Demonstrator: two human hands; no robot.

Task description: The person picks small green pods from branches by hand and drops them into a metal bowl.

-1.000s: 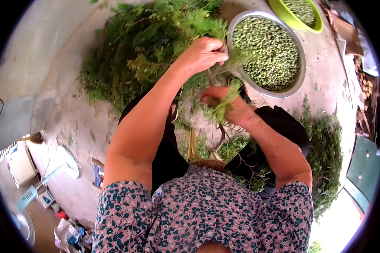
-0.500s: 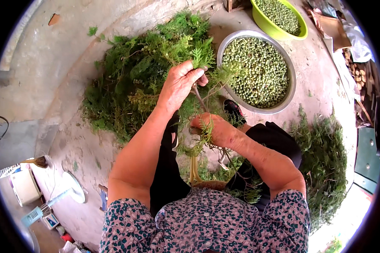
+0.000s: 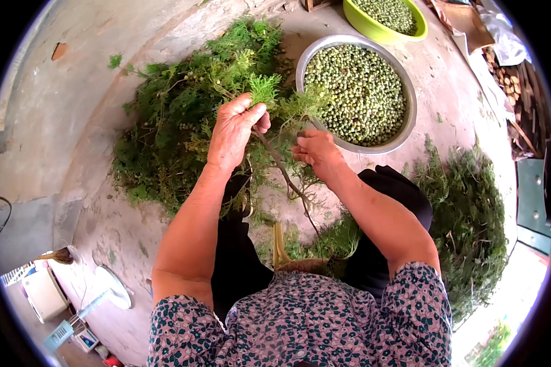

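Note:
My left hand (image 3: 229, 137) is closed round a leafy evergreen branch (image 3: 286, 171), its bare brown stem slanting down to the right between my knees. A bright green sprig (image 3: 264, 89) pokes out above my thumb. Close to the branch's right-hand twigs, by the near rim of a metal basin (image 3: 412, 101), my right hand (image 3: 321, 153) has its fingers curled together. What those fingers hold, if anything, I cannot make out. Small round green cones or berries (image 3: 358, 92) fill the basin.
A heap of cut evergreen branches (image 3: 171, 116) lies at the far left. Another pile of greenery (image 3: 465, 226) is at the right. Behind the metal basin stands a yellow-green tub (image 3: 364, 23) with more green pieces. A straw brush (image 3: 56, 255) and a pale fan (image 3: 113, 286) are at the left.
My right hand has moved up and away from the lower stem, toward the metal basin. My left hand has shifted slightly left with the branch, and more of the stem now shows.

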